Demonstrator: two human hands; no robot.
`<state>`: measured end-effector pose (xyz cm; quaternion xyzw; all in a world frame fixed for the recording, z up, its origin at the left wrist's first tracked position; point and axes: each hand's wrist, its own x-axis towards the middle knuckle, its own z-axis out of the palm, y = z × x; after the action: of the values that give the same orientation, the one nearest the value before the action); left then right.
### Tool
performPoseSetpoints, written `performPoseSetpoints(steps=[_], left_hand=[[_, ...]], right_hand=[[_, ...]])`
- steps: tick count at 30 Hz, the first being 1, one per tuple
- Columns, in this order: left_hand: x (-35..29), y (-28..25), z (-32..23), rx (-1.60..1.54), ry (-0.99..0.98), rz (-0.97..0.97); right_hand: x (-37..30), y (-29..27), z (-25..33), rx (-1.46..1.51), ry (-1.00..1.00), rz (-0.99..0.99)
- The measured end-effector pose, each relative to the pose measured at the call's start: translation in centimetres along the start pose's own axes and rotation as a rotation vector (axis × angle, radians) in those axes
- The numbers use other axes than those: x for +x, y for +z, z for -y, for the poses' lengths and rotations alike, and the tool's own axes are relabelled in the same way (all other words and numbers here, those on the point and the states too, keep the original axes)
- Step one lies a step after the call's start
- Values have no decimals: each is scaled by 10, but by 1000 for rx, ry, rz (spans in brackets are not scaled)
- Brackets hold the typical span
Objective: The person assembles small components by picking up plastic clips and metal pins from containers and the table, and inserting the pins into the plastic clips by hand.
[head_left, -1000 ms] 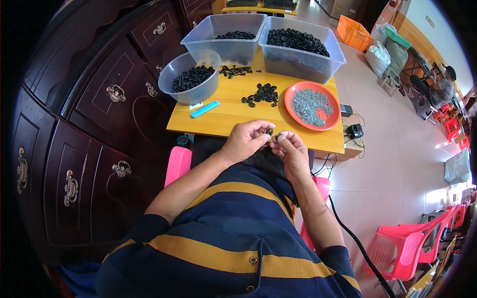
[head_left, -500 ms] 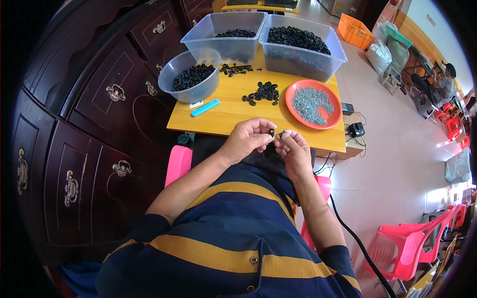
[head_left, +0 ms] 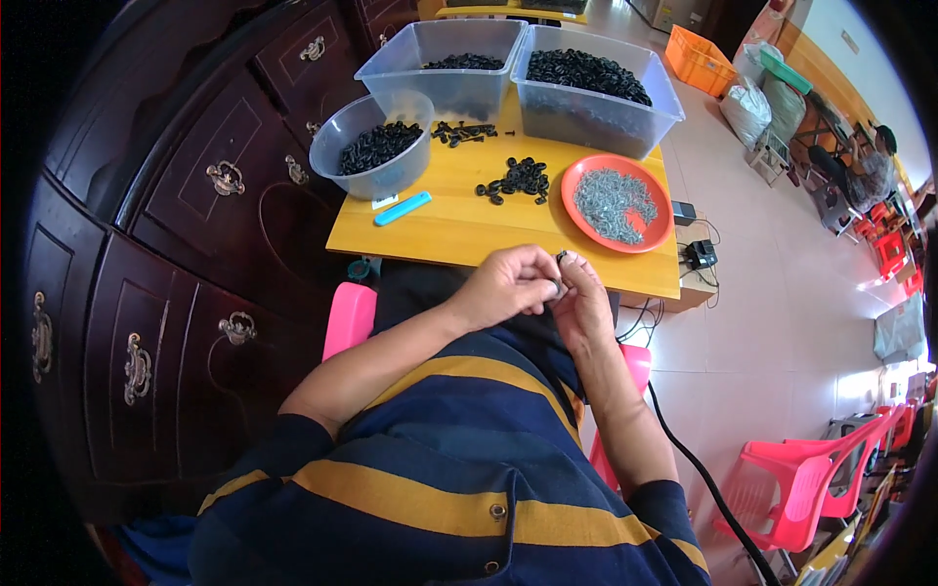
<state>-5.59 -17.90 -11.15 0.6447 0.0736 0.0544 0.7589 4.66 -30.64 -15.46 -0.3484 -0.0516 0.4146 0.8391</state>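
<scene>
1. Left hand [head_left: 508, 285] and right hand [head_left: 583, 298] meet fingertip to fingertip at the near edge of the yellow table [head_left: 459, 223].
2. Fingers of both curled shut, pinching a small black part [head_left: 561, 259] between them.
3. Loose black parts [head_left: 516, 180] at 12 o'clock from the hands.
4. Orange plate [head_left: 660, 230] of grey pieces at 1 o'clock.
5. Round clear bowl [head_left: 371, 146] at 10 o'clock.

You wear a navy polo shirt [head_left: 430, 469] crossed by broad mustard-yellow stripes, its short sleeves ending above your elbows. Just below the collar, two small round buttons sit on the placket. Below the sleeves, your forearms and both hands are bare.
</scene>
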Motion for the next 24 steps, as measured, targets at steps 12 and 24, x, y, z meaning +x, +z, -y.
performPoseSetpoints(steps=[12,24], left_hand=[[-3,20,4,656,305,49],[-22,-30,-1,291,178,-238]], right_hand=[[-1,7,-5,150,15,-48],[-8,13,-2,-202,-93,-24]])
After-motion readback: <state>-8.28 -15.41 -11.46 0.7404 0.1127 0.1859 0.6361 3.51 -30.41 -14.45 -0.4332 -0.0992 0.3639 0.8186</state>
